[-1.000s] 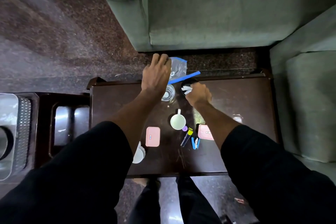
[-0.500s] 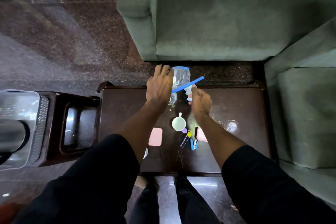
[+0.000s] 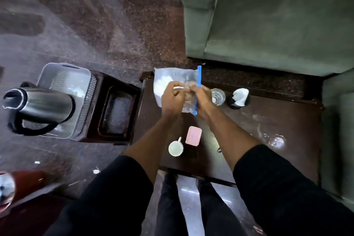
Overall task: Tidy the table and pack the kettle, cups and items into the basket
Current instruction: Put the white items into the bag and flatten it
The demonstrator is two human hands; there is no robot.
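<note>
Over the far left part of the dark wooden table [image 3: 268,126], both my hands hold a clear zip bag [image 3: 172,80] with a blue strip. My left hand [image 3: 171,99] grips its middle; my right hand [image 3: 201,97] pinches it at the blue strip. A white cup [image 3: 175,148] and a pink case [image 3: 193,136] lie on the table near my forearms. A glass [image 3: 217,96] and a dark cup with white tissue [image 3: 239,98] stand at the far edge. The steel kettle [image 3: 38,108] sits in the clear basket [image 3: 84,90] on the left.
A dark side table [image 3: 115,113] stands between the basket and the main table. A green sofa [image 3: 268,15] lies beyond the table, and another green seat [image 3: 339,130] is at the right. Another clear glass [image 3: 275,141] rests on the table's right side. My legs are below.
The view has swung left, bringing the basket and kettle into sight. Both hands have come together on the zip bag, which now hangs lifted over the table's far left part.
</note>
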